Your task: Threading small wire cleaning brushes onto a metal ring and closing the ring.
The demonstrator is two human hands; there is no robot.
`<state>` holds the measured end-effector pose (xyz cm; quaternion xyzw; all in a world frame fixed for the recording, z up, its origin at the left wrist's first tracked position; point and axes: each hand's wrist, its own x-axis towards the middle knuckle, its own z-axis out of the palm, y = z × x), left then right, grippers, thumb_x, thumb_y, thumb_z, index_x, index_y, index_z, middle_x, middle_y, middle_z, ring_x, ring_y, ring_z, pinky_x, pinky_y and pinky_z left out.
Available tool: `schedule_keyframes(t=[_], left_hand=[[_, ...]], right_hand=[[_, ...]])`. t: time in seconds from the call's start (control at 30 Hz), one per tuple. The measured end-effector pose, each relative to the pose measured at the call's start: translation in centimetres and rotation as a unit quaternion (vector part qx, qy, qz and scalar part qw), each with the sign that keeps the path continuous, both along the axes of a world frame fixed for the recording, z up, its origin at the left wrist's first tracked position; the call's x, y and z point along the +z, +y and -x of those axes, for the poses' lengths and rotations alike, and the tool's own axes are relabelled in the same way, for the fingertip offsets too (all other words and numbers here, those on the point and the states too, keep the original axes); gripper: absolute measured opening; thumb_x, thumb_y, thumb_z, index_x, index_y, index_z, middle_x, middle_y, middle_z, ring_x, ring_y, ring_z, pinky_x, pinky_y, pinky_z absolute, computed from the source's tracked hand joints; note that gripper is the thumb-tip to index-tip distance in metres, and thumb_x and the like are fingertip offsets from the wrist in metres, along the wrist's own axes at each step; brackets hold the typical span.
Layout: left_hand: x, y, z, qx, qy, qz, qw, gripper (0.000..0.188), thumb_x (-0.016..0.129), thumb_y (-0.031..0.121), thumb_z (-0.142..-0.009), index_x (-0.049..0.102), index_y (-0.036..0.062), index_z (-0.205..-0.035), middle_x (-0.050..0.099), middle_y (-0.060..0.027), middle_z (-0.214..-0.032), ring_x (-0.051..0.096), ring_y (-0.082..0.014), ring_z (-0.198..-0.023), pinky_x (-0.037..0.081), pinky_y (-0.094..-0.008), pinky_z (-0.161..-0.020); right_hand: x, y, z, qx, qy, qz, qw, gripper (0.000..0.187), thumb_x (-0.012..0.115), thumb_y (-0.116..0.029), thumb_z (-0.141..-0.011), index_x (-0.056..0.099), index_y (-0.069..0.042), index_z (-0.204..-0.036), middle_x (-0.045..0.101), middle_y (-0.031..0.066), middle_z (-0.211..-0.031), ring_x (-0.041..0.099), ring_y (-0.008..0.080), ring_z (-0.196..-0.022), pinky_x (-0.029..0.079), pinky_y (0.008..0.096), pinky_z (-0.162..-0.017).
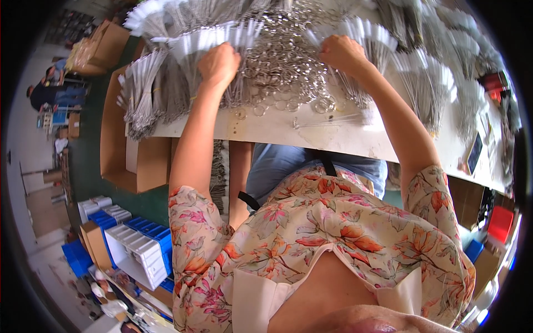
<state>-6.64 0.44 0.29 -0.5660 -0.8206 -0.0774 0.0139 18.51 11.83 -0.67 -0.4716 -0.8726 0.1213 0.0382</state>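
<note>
My left hand point(219, 65) is closed over a bundle of thin wire brushes point(194, 45) with white tips and long metal stems. Whatever its fingers grip is hidden from view. To the right, my right hand point(343, 54) is curled shut beside another bundle of these brushes point(378, 41); what it holds, if anything, cannot be made out. Between my hands spreads a heap of shiny metal rings point(286, 61), thinning out toward the near edge. A few loose wire stems point(333, 120) lie flat on the table near that edge.
The white table point(261, 130) carries more brush bundles point(147, 91) on the left and others point(427, 83) on the right. Below its left end stands an open cardboard box point(152, 164). Blue and white plastic bins point(136, 250) are on the left. A person point(55, 94) stands far left.
</note>
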Motion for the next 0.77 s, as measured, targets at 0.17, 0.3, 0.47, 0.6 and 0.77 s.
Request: schedule_keyframes(t=[0.17,0.3,0.47,0.6,0.77], left_hand=[[0.3,0.5,-0.4,0.036,-0.033,-0.002,0.999,0.017,0.055,0.026,-0.078,0.063,0.0134,-0.085,0.066,-0.0086,-0.087,0.062,-0.0306,-0.083,0.048,-0.0398,-0.072],[0.2,0.9,-0.1,0.059,-0.075,-0.042,0.995,0.015,0.054,0.026,-0.078,0.062,0.0141,-0.083,0.065,-0.0101,-0.084,0.062,-0.0301,-0.080,0.048,-0.0412,-0.068],[1.1,3.2,2.0,-0.030,-0.368,-0.389,0.844,0.017,0.046,0.023,-0.088,0.049,0.0061,-0.089,0.061,-0.0089,-0.068,0.062,-0.0215,-0.064,0.049,-0.0353,-0.058],[2.3,-0.2,14.5,0.067,-0.293,-0.336,0.892,0.033,0.047,0.030,-0.089,0.063,0.0021,-0.087,0.062,-0.0089,-0.070,0.057,-0.0203,-0.063,0.046,-0.0325,-0.059],[-2.1,-4.1,24.6,0.086,-0.080,0.079,0.990,0.045,0.057,0.042,-0.081,0.062,0.0014,-0.064,0.055,-0.0090,-0.053,0.049,-0.0204,-0.049,0.037,-0.0327,-0.050]], right_hand=[[0.6,1.6,-0.7,-0.002,-0.003,0.060,0.998,0.029,0.053,-0.033,-0.070,0.067,-0.014,-0.088,0.066,0.0107,-0.088,0.063,0.0286,-0.085,0.049,0.0396,-0.075],[4.5,0.4,-0.6,0.025,0.007,0.016,1.000,0.028,0.048,-0.031,-0.075,0.065,-0.010,-0.080,0.065,0.0099,-0.085,0.062,0.0271,-0.087,0.047,0.0421,-0.075],[8.1,0.4,-2.3,0.062,0.016,0.210,0.976,0.028,0.045,-0.023,-0.080,0.052,0.000,-0.067,0.057,0.0097,-0.060,0.060,0.0189,-0.053,0.051,0.0314,-0.048],[9.9,1.5,-10.3,0.020,0.073,0.270,0.960,0.027,0.043,-0.022,-0.089,0.057,-0.002,-0.078,0.051,0.0038,-0.055,0.054,0.0127,-0.044,0.043,0.0254,-0.038],[7.6,4.3,-21.2,-0.140,0.140,-0.100,0.975,0.024,0.057,-0.028,-0.080,0.065,-0.006,-0.086,0.063,0.0151,-0.078,0.061,0.0253,-0.068,0.047,0.0369,-0.065]])
